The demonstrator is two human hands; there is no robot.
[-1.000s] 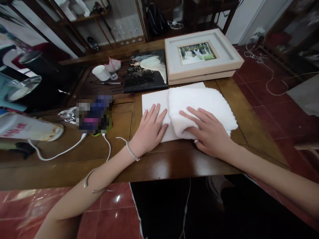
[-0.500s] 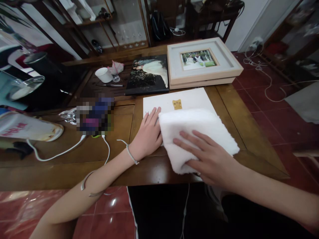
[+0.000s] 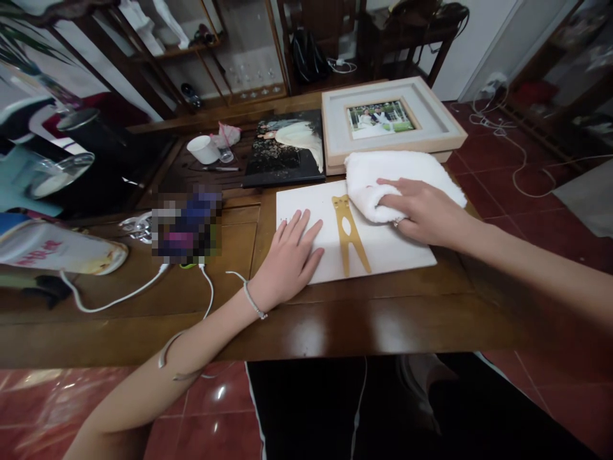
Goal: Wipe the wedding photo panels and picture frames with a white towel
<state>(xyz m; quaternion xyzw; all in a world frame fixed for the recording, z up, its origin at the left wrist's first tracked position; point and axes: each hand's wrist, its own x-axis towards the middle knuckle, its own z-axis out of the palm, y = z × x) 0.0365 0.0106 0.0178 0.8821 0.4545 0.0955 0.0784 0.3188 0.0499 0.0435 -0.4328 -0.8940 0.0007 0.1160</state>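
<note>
A white board [image 3: 316, 204] with a gold wishbone-shaped piece [image 3: 345, 233] on its face lies flat near the table's front. My left hand [image 3: 292, 255] rests flat on the board's left side, fingers spread. In my right hand [image 3: 424, 211] is a folded, fluffy white towel [image 3: 407, 172], gripped along its near edge. The towel covers the board's far right corner and lies against the front of the picture frame. My right fingertips are partly sunk into the cloth.
Behind the board are a wooden picture frame [image 3: 454, 131] and a dark photo panel [image 3: 258, 153]. A white cup [image 3: 204, 150] stands at the back left. Further left are a blurred-out object [image 3: 186, 227] with white cables and a large white container [image 3: 67, 249].
My right hand has moved the towel away from me and to the right, uncovering the gold piece and the board's near part. My left hand has stayed in place, its fingers more spread.
</note>
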